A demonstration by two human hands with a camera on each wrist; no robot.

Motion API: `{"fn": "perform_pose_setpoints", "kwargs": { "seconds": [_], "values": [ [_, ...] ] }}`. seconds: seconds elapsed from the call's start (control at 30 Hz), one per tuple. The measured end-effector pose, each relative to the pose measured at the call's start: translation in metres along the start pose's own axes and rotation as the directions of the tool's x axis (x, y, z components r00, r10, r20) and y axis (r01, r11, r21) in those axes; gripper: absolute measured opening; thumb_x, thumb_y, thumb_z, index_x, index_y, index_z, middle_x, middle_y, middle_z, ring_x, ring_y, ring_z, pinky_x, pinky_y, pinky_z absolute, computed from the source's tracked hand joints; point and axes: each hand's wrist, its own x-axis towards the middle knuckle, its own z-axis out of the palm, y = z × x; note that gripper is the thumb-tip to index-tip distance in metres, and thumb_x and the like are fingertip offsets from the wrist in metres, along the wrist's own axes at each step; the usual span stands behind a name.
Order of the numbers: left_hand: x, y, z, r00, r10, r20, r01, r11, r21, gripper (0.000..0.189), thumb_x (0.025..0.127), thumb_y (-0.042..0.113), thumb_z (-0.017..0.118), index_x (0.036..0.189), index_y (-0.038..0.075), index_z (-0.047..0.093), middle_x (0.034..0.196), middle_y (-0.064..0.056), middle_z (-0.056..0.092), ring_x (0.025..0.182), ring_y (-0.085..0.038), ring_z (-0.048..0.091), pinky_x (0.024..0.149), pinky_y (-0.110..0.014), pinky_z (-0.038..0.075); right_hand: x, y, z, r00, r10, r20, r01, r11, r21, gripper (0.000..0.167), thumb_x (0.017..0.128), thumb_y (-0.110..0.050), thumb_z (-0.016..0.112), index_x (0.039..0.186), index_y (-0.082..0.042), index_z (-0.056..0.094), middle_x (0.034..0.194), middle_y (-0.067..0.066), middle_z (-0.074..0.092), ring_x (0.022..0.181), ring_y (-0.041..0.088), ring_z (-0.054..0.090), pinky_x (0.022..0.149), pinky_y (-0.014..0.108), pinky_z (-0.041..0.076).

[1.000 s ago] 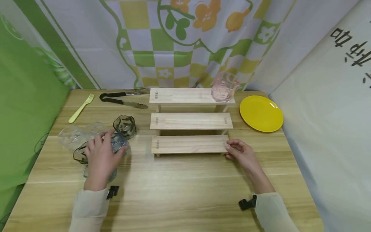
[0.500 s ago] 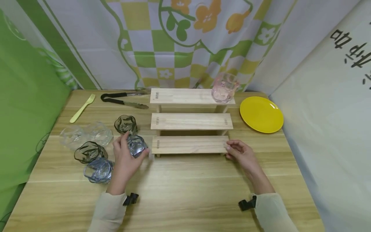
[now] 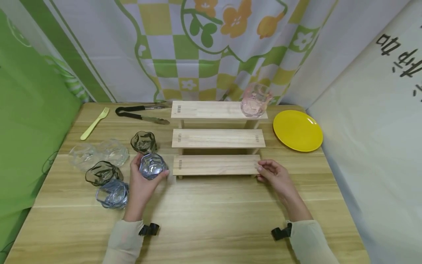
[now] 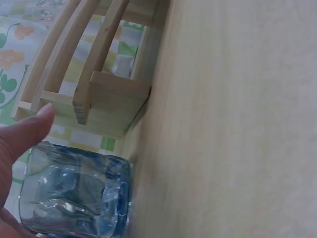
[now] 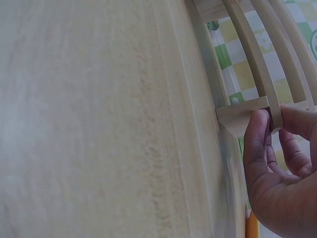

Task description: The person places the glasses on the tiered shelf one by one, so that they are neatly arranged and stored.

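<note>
A blue glass stands mouth up at the left of a three-tier wooden shelf. My left hand curves round this glass, fingers on its left side and thumb at its right. In the left wrist view, the glass appears close to the table, and the thumb lies near its rim; contact there is unclear. My right hand pinches the right end of the lowest tier. The right wrist view shows the thumb and fingers of this hand on either side of that board.
Left of my left hand are a second blue glass, two smoky glasses and two clear glasses. A pink glass stands on the top tier. Tongs, a fork and a yellow plate lie farther back.
My left hand has brought the blue glass rightward from the other glasses toward the shelf, then shifted it slightly left. My right hand stays at the shelf end.
</note>
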Motion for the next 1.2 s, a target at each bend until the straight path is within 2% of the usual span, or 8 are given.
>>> {"fn": "perform_pose_setpoints", "kwargs": {
  "seconds": [0.17, 0.37, 0.47, 0.53, 0.67, 0.83, 1.03, 1.2],
  "values": [
    [-0.002, -0.002, 0.000, 0.998, -0.059, 0.002, 0.059, 0.998, 0.019, 0.109, 0.073, 0.033, 0.094, 0.153, 0.004, 0.026, 0.155, -0.023, 0.034, 0.140, -0.043, 0.035, 0.115, -0.057, 0.027, 0.000, 0.001, -0.001, 1.000, -0.004, 0.000, 0.004, 1.000, 0.001, 0.038, 0.100, -0.014, 0.067, 0.129, 0.006, 0.054, 0.111, 0.011, 0.061, 0.091, 0.017, 0.065, 0.083, 0.031, 0.058],
    [-0.005, -0.003, -0.002, 0.999, -0.038, -0.031, 0.038, 0.999, 0.011, 0.104, 0.073, 0.030, 0.095, 0.151, 0.002, 0.033, 0.152, -0.022, 0.040, 0.138, -0.041, 0.039, 0.114, -0.054, 0.030, 0.001, 0.003, 0.000, 1.000, 0.000, 0.005, 0.000, 1.000, -0.007, 0.038, 0.099, -0.016, 0.068, 0.129, 0.004, 0.055, 0.113, 0.012, 0.060, 0.094, 0.018, 0.064, 0.085, 0.033, 0.057],
    [-0.007, 0.004, -0.005, 0.999, -0.013, -0.052, 0.013, 1.000, -0.001, 0.102, 0.071, 0.029, 0.095, 0.150, 0.002, 0.037, 0.149, -0.020, 0.044, 0.137, -0.039, 0.041, 0.114, -0.053, 0.031, 0.000, 0.004, 0.000, 1.000, -0.006, 0.013, 0.006, 1.000, -0.010, 0.040, 0.099, -0.017, 0.068, 0.130, 0.005, 0.055, 0.114, 0.012, 0.060, 0.094, 0.018, 0.064, 0.086, 0.033, 0.057],
    [-0.008, 0.015, -0.008, 0.999, 0.003, -0.051, -0.005, 1.000, -0.024, 0.100, 0.072, 0.027, 0.095, 0.150, 0.002, 0.037, 0.148, -0.019, 0.045, 0.137, -0.037, 0.042, 0.114, -0.052, 0.031, 0.000, 0.004, 0.000, 1.000, -0.008, 0.013, 0.008, 1.000, -0.011, 0.039, 0.099, -0.017, 0.068, 0.130, 0.005, 0.055, 0.113, 0.012, 0.060, 0.094, 0.018, 0.064, 0.085, 0.033, 0.057],
    [-0.004, 0.050, -0.017, 0.998, 0.051, -0.042, -0.053, 0.996, -0.065, 0.097, 0.073, 0.024, 0.095, 0.149, 0.003, 0.038, 0.145, -0.015, 0.047, 0.135, -0.033, 0.044, 0.114, -0.050, 0.031, 0.000, 0.003, 0.000, 1.000, -0.004, 0.004, 0.004, 1.000, -0.013, 0.038, 0.100, -0.016, 0.067, 0.130, 0.005, 0.054, 0.112, 0.012, 0.060, 0.091, 0.017, 0.065, 0.084, 0.032, 0.057],
    [0.014, 0.095, -0.021, 0.992, 0.128, 0.003, -0.127, 0.986, -0.105, 0.092, 0.073, 0.024, 0.094, 0.147, 0.008, 0.042, 0.140, -0.009, 0.051, 0.130, -0.026, 0.048, 0.109, -0.048, 0.037, 0.000, 0.002, 0.000, 1.000, -0.007, -0.003, 0.007, 1.000, -0.009, 0.038, 0.100, -0.014, 0.067, 0.129, 0.007, 0.054, 0.111, 0.012, 0.059, 0.090, 0.016, 0.065, 0.083, 0.031, 0.058],
    [0.050, 0.142, -0.007, 0.970, 0.230, 0.074, -0.217, 0.965, -0.144, 0.089, 0.075, 0.031, 0.093, 0.145, 0.011, 0.044, 0.139, -0.007, 0.052, 0.126, -0.022, 0.050, 0.103, -0.045, 0.043, -0.001, 0.001, 0.000, 1.000, -0.003, -0.005, 0.003, 1.000, -0.008, 0.039, 0.100, -0.016, 0.067, 0.130, 0.005, 0.054, 0.113, 0.012, 0.060, 0.092, 0.018, 0.065, 0.084, 0.031, 0.057],
    [0.078, 0.171, 0.013, 0.963, 0.230, 0.137, -0.205, 0.963, -0.175, 0.095, 0.075, 0.038, 0.092, 0.150, 0.013, 0.040, 0.142, -0.005, 0.048, 0.128, -0.022, 0.048, 0.104, -0.038, 0.044, -0.001, 0.000, 0.001, 1.000, -0.007, -0.001, 0.007, 1.000, -0.008, 0.041, 0.100, -0.014, 0.067, 0.132, 0.007, 0.052, 0.116, 0.013, 0.060, 0.095, 0.018, 0.064, 0.085, 0.031, 0.057]
  ]
}}
